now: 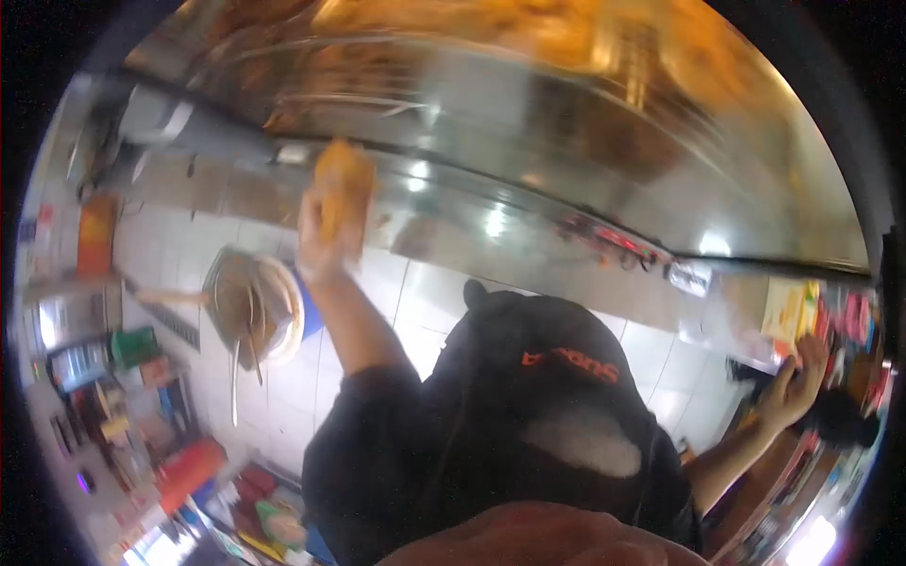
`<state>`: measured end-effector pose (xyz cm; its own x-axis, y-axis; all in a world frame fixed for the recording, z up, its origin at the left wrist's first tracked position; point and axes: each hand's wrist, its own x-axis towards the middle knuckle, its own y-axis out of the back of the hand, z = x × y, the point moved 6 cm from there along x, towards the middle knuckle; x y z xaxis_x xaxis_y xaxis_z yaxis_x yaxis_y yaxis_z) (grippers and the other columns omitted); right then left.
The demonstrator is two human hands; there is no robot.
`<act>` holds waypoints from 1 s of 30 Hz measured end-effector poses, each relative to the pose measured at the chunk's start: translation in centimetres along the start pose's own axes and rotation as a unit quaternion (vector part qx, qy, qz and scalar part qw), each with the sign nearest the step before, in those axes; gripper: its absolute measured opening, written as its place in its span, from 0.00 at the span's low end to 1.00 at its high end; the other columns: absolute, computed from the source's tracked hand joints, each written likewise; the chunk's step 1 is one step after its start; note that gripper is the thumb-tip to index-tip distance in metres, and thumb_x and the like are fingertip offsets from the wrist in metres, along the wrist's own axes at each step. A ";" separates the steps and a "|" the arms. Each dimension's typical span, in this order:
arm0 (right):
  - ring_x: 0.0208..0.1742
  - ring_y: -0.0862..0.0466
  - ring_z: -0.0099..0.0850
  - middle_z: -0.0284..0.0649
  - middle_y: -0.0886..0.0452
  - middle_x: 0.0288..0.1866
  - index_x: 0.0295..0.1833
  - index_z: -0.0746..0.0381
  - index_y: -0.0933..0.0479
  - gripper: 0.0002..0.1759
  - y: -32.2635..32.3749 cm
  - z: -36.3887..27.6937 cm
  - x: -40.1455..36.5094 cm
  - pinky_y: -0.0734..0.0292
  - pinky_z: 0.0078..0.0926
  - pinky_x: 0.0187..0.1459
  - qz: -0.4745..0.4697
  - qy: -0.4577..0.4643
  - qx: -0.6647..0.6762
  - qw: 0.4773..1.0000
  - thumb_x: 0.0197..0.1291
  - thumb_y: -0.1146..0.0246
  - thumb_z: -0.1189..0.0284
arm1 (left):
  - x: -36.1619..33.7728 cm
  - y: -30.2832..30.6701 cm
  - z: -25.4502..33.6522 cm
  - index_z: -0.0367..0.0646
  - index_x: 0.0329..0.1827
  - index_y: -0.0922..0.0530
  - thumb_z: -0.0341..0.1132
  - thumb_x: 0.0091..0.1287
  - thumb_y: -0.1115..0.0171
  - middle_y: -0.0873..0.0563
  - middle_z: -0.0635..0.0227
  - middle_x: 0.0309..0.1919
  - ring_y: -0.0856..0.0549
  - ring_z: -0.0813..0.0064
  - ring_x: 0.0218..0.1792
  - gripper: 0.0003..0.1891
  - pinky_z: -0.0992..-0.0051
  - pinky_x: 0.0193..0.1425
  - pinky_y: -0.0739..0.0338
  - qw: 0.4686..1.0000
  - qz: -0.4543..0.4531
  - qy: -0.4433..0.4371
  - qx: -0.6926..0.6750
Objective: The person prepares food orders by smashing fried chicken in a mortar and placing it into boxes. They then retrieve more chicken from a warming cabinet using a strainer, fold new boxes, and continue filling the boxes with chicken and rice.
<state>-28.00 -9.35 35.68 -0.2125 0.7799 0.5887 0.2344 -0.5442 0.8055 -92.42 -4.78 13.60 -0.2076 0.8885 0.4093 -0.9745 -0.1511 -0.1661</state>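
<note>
My left hand (321, 241) is raised at the left, in front of the counter edge. It is closed around a golden-orange piece (344, 184), blurred by motion, its kind unclear. My right hand (795, 387) reaches out at the far right with its fingers apart and nothing in them. Close beyond its fingertips is a yellow and white packet (791, 311). Across the top, behind glass, a lit display case (472, 85) has golden items on wire racks, smeared by motion.
On the white tiled floor (293, 406) stands a blue and white bucket (310, 316) with a wooden-handled strainer (231, 302) and long utensils over it. A red-orange object (192, 472) lies among clutter at lower left. Packed shelves (783, 491) line the right.
</note>
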 end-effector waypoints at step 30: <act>0.50 0.19 0.45 0.48 0.19 0.43 0.56 0.59 0.25 0.22 -33.4 38.5 4.8 0.23 0.40 0.51 -0.076 0.067 0.189 0.977 0.55 0.34 0.67 | 9.3 -76.1 -23.5 0.61 0.77 0.45 0.53 0.62 0.42 0.33 0.47 0.69 0.26 0.49 0.63 0.39 0.63 0.67 0.30 0.805 -0.069 0.148 0.571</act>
<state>-0.31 24.46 8.95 -0.3882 0.7820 0.4877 0.5184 -0.2522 0.8171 -18.19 25.21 8.94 -0.2251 0.9699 0.0933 -0.4657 -0.1912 0.8641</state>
